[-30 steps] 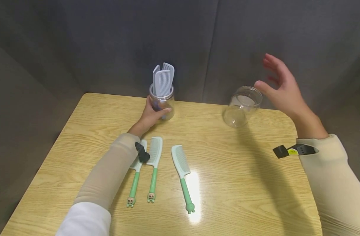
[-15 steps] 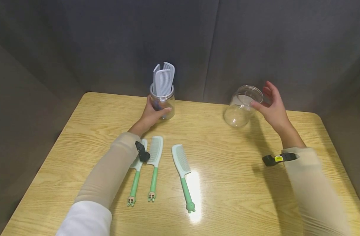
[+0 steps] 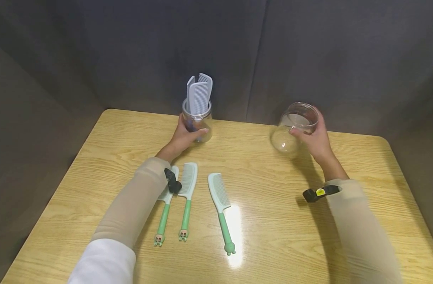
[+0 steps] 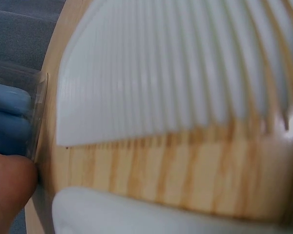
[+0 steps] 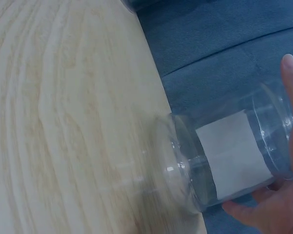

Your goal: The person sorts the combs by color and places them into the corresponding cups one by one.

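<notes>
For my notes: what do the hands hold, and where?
Left hand grips the comb-filled clear jar low down; right hand grips the empty clear jar by its side.

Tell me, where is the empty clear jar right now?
In the head view the empty jar sits at the table's far right, held by the right hand, across from the comb-filled jar.

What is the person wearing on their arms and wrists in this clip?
Both arms wear long beige sleeves; the left sleeve turns white near the upper arm. A black strap sits at the left wrist, and a black strap with a yellow tag at the right wrist. The left hand and right hand are bare.
</notes>
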